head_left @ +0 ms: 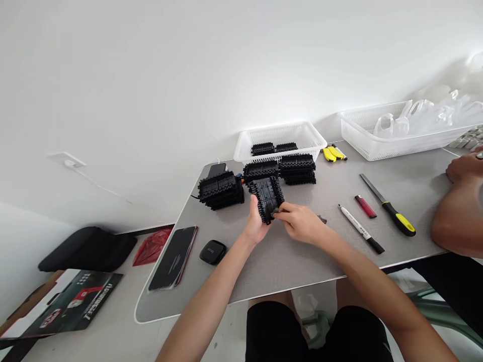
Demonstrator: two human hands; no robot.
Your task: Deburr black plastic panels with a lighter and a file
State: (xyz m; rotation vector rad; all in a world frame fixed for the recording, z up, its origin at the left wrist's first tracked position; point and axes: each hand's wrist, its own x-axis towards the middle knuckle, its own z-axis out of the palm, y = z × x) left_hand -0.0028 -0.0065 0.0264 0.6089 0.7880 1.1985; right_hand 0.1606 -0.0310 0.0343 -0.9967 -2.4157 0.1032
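Black ribbed plastic block, a stack of toothed rectangular pieces, is being held just above the grey tabletop near its middle, tilted with its long axis running away from the person toward the wall. The left hand is cupping the block's near end from below and from the left, thumb up along its side, so that hand is carrying it. The right hand is lying just to the right of the near end, its fingertips pinching at the block's lower right corner around something small and dark that I cannot make out; the block is therefore lying ahead and slightly left of that pinch. Three more stacks of black toothed pieces are sitting on the table just behind it, and a white slotted plastic basket beyond them is holding a few more. To the right, well apart from the hands, are lying a white marker pen, a red lighter and a metal file with a yellow and black handle. A dark phone and a small black case are resting to the left, and another person's arm is leaning on the table's right edge.
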